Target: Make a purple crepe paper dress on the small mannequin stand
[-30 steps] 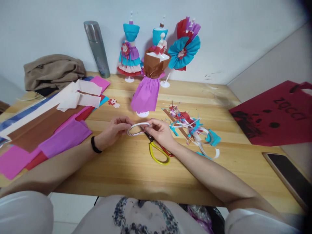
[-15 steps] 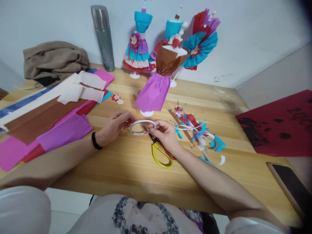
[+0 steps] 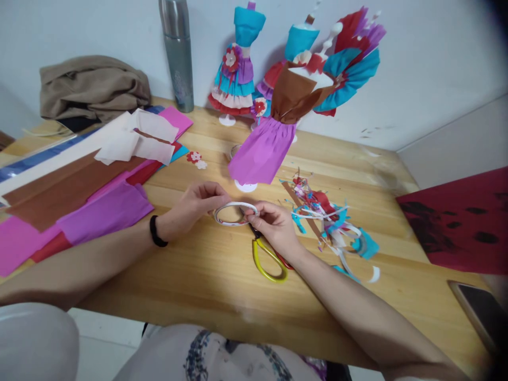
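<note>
A thin white roll of tape (image 3: pixel 236 205) is held up over the table in front of me. My right hand (image 3: pixel 275 225) grips its right side between thumb and fingers. At the roll's upper left edge, the thumb and fingers of my left hand (image 3: pixel 202 206) are pinched together; whether a loose tape end is between them is too small to tell. Scissors with yellow and red handles (image 3: pixel 269 262) lie just below my right hand, their blades partly covered. Beyond the roll stands a small dress form in a brown top and purple paper skirt (image 3: pixel 262 148).
Coloured crepe paper sheets (image 3: pixel 71 196) are piled at left, beside paper flowers (image 3: pixel 195 157). Paper scraps (image 3: pixel 323 211) lie at right. Behind stand a flask (image 3: pixel 178 69), a grey-brown cloth (image 3: pixel 93 90) and another dressed form (image 3: pixel 234 79). A phone (image 3: pixel 474 307) rests at the right edge.
My left hand's thumb and fingers have come together at the roll's upper left edge. My right hand keeps its grip. The whole view has shifted and tilted slightly.
</note>
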Motion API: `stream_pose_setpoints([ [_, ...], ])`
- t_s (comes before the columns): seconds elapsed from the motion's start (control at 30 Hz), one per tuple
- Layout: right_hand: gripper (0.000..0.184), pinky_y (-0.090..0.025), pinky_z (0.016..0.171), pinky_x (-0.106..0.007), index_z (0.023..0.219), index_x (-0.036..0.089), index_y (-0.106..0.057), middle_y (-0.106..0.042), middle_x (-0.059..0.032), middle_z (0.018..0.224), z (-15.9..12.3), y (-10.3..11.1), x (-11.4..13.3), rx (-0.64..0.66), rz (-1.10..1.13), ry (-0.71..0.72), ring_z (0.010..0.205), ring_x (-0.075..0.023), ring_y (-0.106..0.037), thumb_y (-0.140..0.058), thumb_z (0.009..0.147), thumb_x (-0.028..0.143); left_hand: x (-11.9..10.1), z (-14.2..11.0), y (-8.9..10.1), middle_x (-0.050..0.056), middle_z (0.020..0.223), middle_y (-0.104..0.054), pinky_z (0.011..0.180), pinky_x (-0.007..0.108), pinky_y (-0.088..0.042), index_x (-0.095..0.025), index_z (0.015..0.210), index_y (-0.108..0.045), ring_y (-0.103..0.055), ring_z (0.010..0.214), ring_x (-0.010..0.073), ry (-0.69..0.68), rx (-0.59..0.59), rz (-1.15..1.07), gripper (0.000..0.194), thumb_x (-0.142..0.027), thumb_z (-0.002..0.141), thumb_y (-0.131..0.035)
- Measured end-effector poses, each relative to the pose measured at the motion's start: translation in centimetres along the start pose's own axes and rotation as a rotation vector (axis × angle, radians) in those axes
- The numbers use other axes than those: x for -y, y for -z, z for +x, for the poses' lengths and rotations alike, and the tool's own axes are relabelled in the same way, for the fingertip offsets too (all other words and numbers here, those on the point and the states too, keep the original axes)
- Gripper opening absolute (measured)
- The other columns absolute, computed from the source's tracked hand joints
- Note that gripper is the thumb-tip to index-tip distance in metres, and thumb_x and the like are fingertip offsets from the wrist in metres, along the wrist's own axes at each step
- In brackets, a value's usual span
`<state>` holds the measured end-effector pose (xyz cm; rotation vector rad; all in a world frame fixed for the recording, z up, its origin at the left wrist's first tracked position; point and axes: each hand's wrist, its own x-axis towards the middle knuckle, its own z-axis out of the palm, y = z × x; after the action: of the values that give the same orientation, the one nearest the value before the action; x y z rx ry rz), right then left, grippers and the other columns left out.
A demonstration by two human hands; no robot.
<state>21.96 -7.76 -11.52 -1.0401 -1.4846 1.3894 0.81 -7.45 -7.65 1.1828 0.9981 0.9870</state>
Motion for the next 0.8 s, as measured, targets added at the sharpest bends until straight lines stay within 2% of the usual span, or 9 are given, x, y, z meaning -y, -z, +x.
stream_pose_setpoints([
  [0.27,0.017,-0.048,0.059,-0.026,0.081,0.02,-0.068,-0.068,-0.0004,0.068,-0.1,0.1,-0.1,0.014,-0.014,-0.015,0.061,-0.0133,-0.061,-0.074,0.074,0.034,0.7,0.4,0.3,-0.003,0.056,-0.052,0.053,0.023,-0.033,-0.015,0.063,-0.063,-0.043,0.054,0.0084,-0.032,-0.015,-0.013,0.026,-0.036,0.077,-0.066],
  [0.43,0.021,-0.039,0.048,-0.022,0.083,0.018,-0.066,-0.062,0.0028,0.061,-0.2,0.0,0.4,0.019,-0.012,-0.013,0.048,-0.0078,-0.048,-0.073,0.075,0.037,1.2,0.6,0.3,-0.002,0.06,-0.057,0.053,0.022,-0.037,-0.014,0.072,-0.067,-0.047,0.055,0.0089,-0.042,-0.069,0.04,0.026,-0.04,0.079,-0.067],
  [0.57,0.022,-0.036,0.044,-0.02,0.084,0.017,-0.065,-0.059,0.0044,0.058,-0.2,-0.2,0.7,0.033,0.004,-0.02,0.043,-0.006,-0.044,-0.073,0.076,0.035,1.5,0.4,0.5,0.002,0.077,-0.067,0.062,0.023,-0.044,-0.015,0.088,-0.072,-0.057,0.068,0.0116,-0.12,-0.099,0.12,0.027,-0.041,0.082,-0.068],
  [0.67,0.021,-0.036,0.042,-0.019,0.085,0.017,-0.064,-0.057,0.0053,0.054,-0.3,-0.2,0.5,0.044,0.013,-0.017,0.041,-0.006,-0.045,-0.072,0.077,0.035,1.7,0.4,0.7,0.006,0.094,-0.072,0.067,0.024,-0.048,-0.017,0.1,-0.073,-0.062,0.081,0.0145,-0.246,-0.115,0.255,0.027,-0.039,0.086,-0.066],
  [0.73,0.023,-0.037,0.04,-0.019,0.084,0.017,-0.064,-0.055,0.0063,0.052,-0.3,-0.3,0.4,0.048,0.017,-0.022,0.04,-0.006,-0.044,-0.072,0.077,0.037,1.8,0.5,0.7,0.008,0.105,-0.071,0.071,0.025,-0.05,-0.018,0.105,-0.071,-0.064,0.09,0.0165,-0.423,-0.095,0.398,0.025,-0.035,0.088,-0.066],
  [0.8,0.025,-0.038,0.04,-0.019,0.084,0.017,-0.065,-0.054,0.0066,0.051,-0.3,-0.3,0.3,0.051,0.021,-0.033,0.039,-0.0059,-0.044,-0.073,0.076,0.039,1.8,0.7,0.6,0.009,0.109,-0.07,0.079,0.029,-0.052,-0.019,0.107,-0.07,-0.064,0.098,0.0181,-0.659,-0.082,0.598,0.021,-0.028,0.088,-0.067],
])
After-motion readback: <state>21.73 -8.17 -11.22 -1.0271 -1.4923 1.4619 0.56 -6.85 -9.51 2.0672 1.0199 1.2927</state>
